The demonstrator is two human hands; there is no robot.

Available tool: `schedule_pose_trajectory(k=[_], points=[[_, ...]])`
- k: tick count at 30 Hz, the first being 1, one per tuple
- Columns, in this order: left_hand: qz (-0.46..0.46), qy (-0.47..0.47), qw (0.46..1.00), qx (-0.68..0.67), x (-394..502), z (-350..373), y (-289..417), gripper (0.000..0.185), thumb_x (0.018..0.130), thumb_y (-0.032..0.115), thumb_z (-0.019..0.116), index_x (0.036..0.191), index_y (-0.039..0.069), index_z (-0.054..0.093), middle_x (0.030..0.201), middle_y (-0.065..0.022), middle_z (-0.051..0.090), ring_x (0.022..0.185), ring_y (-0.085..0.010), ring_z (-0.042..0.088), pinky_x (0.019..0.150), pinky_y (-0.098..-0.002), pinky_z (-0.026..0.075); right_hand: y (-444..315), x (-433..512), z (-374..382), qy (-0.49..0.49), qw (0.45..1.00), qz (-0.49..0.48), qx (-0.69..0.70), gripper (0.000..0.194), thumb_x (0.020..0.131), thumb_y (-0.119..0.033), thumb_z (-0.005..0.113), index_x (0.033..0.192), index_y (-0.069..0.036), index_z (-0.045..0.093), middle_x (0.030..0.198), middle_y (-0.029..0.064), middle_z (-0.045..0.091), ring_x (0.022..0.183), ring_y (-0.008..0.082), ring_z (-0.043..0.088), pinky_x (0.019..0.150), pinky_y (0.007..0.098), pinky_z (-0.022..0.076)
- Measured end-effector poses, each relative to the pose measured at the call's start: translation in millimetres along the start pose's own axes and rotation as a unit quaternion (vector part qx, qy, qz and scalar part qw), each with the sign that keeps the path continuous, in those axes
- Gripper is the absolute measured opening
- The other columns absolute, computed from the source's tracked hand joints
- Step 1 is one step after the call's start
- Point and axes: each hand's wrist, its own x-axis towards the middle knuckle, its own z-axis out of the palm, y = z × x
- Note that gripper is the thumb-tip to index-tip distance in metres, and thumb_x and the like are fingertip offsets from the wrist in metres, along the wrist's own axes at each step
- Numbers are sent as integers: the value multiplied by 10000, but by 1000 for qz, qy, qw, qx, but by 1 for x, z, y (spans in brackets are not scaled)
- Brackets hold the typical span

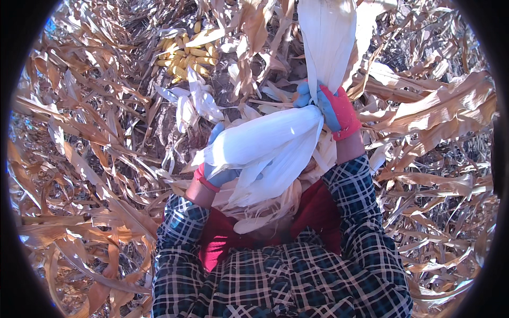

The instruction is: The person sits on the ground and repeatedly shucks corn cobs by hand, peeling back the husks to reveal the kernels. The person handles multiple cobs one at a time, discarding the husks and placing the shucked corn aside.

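A corn ear in pale husk (266, 137) lies slantwise in front of me, its kernels hidden. My left hand (224, 175), in a grey and red work glove, holds the ear's left end from below, with much of the palm and fingers covered by husk. At the other end, my right hand (336, 109) in a matching glove is closed around the base of the husk. A long, broad husk leaf (328, 43) rises away from that hand. Loose husk flaps (274, 179) hang under the ear towards my lap.
A pile of bare yellow corn cobs (187, 55) lies on the ground ahead and to the left. Torn white husks (197, 99) lie just before it. Dry corn stalks and leaves (429, 103) surround me on both sides. Husk strips (270, 216) rest between my knees.
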Motion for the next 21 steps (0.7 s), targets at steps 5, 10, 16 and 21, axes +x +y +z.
schedule_pose_trajectory(k=[5, 10, 16, 21], points=[[-64, -27, 992, 105, -13, -47, -28, 521, 986, 374, 518, 1344, -3, 482, 1279, -154, 591, 1102, -226, 624, 885, -379, 533, 22, 18, 23, -4, 912, -139, -387, 267, 859, -126, 608, 1122, -107, 644, 950, 172, 679, 876, 323, 662, 778, 370, 508], [-39, 73, 960, 268, 18, -4, -58, 524, 849, 206, 734, 1301, 44, 522, 1148, -74, 635, 1025, -171, 626, 883, -345, 511, 75, 14, 77, -103, 855, -189, -471, 340, 766, -34, 606, 1102, -82, 616, 940, 123, 694, 847, 316, 672, 757, 369, 523], [50, 110, 921, 370, 28, -41, -72, 684, 712, 126, 800, 1324, 73, 499, 1108, -44, 609, 1022, -171, 588, 903, -329, 487, 71, 16, 100, -9, 982, 44, 184, 236, 985, -232, 497, 1066, -39, 607, 700, -23, 541, 550, 109, 524, 645, 335, 509], [121, 95, 936, 316, 33, -19, -57, 618, 757, 115, 756, 1318, 50, 504, 1075, -54, 638, 992, -178, 625, 881, -329, 509, 61, 28, 48, 105, 852, -10, 512, 356, 1009, -376, 445, 1154, -67, 547, 938, 55, 614, 802, 185, 630, 898, 447, 526]])
